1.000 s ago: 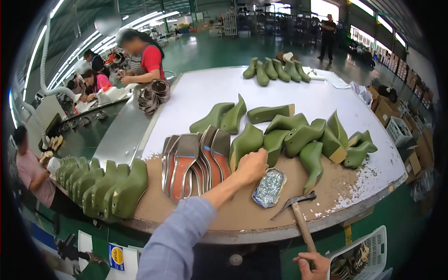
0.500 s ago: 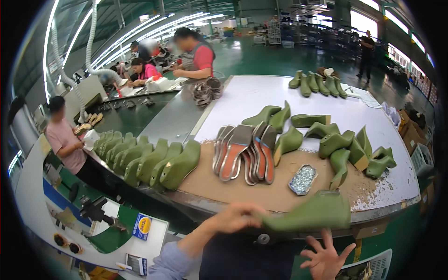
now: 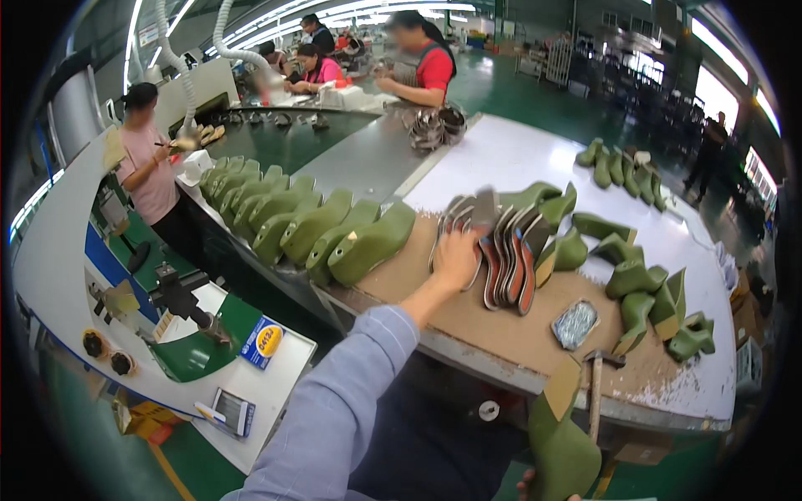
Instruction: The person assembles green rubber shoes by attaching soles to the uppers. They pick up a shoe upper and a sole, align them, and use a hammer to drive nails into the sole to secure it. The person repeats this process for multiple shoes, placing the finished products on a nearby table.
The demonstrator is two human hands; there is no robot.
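Observation:
My left hand [image 3: 456,259] reaches over the bench to the stack of insoles [image 3: 511,275], its fingers closed around one insole with a grey heel end [image 3: 484,207]. Those insoles have orange-brown faces and pale edges. At the lower right, my right hand [image 3: 526,486] supports a green shoe last [image 3: 564,447], tilted with its flat tan end up; only some fingertips show beside it. Between the two hands sits a small tray of shiny metal bits [image 3: 575,324]. A hammer [image 3: 596,397] with a wooden handle lies over the bench's front edge.
Green lasts [image 3: 372,242] stand in a row at the left edge. More lasts [image 3: 639,280] lie in a heap at the right, and others [image 3: 622,171] stand farther back. A side table [image 3: 276,409] adjoins the bench at lower left. Several people work beyond.
My left hand has left the green last and moved onto the insoles. My right hand, open before, now holds the last, turned more upright. The view has shifted, and the hammer now shows fully.

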